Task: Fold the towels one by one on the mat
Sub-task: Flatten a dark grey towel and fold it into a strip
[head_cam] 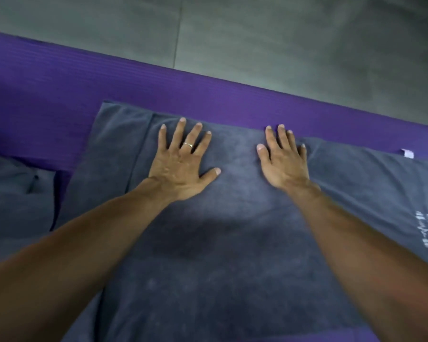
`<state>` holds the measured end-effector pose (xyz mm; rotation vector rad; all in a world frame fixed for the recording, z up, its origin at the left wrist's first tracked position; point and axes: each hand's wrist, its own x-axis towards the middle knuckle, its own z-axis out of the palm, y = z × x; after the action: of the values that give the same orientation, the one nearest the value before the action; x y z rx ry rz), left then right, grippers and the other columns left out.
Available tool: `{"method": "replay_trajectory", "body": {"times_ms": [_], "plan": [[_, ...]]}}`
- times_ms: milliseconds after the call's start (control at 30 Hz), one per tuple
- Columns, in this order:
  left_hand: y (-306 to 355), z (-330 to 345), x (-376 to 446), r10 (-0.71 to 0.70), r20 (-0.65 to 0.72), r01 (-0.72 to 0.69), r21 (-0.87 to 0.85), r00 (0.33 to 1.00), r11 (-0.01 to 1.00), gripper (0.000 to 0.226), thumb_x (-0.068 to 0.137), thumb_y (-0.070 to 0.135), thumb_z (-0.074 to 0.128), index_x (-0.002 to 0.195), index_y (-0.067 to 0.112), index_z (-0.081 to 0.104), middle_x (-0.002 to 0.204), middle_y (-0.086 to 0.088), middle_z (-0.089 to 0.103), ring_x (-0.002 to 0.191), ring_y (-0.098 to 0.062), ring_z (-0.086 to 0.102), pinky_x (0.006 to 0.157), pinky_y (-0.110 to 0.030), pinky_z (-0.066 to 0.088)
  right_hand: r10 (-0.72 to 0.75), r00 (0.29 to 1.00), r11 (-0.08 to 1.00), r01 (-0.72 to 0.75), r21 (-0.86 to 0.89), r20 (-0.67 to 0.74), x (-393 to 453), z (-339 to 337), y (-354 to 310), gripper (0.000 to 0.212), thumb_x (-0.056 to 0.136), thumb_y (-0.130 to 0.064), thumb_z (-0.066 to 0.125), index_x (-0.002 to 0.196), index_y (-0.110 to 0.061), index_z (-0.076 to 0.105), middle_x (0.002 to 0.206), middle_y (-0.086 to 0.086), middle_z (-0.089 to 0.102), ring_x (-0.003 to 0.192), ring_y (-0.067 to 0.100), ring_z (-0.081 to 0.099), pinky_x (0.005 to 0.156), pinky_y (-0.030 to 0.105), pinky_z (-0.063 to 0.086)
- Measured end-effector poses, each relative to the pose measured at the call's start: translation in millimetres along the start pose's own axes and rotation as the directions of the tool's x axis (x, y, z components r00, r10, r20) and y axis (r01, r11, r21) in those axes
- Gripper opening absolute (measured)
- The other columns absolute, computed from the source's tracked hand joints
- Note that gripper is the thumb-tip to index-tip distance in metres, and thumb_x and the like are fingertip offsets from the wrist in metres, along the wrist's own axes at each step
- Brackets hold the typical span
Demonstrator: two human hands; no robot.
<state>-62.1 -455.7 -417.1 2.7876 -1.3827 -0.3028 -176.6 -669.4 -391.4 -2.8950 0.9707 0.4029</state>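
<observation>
A dark grey towel [232,243] lies spread flat on the purple mat [109,77], with a folded-over layer whose edge shows near its left side. My left hand [181,161] presses flat on the towel near its far edge, fingers straight and spread, a ring on one finger. A little to the right, my right hand [284,159] also lies flat on the towel, fingers straight. A small white tag [407,153] sticks out at the towel's far right edge, and pale printed marks [426,233] show on its right part.
More dark grey towel cloth [15,193] lies bunched at the left on the mat. Beyond the mat's far edge is grey tiled floor [257,40].
</observation>
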Motion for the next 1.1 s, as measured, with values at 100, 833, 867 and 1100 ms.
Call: {"method": "replay_trajectory", "body": {"times_ms": [100,833,867,1100], "plan": [[13,-13,3,-0.02,-0.032,0.019,-0.031,0.999,0.999,0.086,0.087,0.066,0.029,0.153,0.014,0.014,0.161,-0.009,0.01,0.147,-0.037,-0.001,0.112,-0.065,-0.005,-0.243,0.959,0.969,0.234,-0.076,-0.146,-23,-9,-4,0.057,0.098,-0.042,0.03,0.146,-0.013,0.039,0.154,0.014,0.033,0.14,0.034,0.033,0.111,0.052,0.028],[255,11,18,-0.004,0.076,0.004,0.013,0.997,1.0,0.1,0.074,0.082,0.012,0.154,0.024,0.003,0.162,-0.002,-0.004,0.147,-0.034,-0.014,0.11,-0.067,-0.01,0.036,0.998,0.999,-0.035,0.008,-0.044,-24,19,278,0.066,0.098,-0.055,0.019,0.155,-0.024,0.011,0.164,0.003,0.0,0.15,0.025,0.001,0.119,0.054,0.007],[257,9,18,-0.014,0.077,0.011,0.038,0.997,0.999,0.099,0.075,0.082,0.015,0.154,0.022,0.006,0.162,-0.004,-0.002,0.147,-0.035,-0.012,0.11,-0.067,-0.009,0.04,0.995,0.998,-0.034,0.055,-0.094,-29,19,277,0.064,0.1,-0.051,0.023,0.155,-0.019,0.015,0.163,0.009,0.003,0.15,0.029,0.005,0.119,0.054,0.01],[327,22,-24,0.113,-0.037,-0.115,-0.064,0.993,0.991,0.075,0.09,0.06,0.025,0.152,0.017,0.025,0.16,-0.005,0.022,0.148,-0.03,0.01,0.115,-0.063,0.005,-0.129,0.971,0.972,0.164,0.166,-0.202,-153,62,265,0.068,0.096,-0.048,0.029,0.15,-0.006,0.029,0.159,0.011,0.024,0.146,0.027,0.025,0.116,0.05,0.022]]}}
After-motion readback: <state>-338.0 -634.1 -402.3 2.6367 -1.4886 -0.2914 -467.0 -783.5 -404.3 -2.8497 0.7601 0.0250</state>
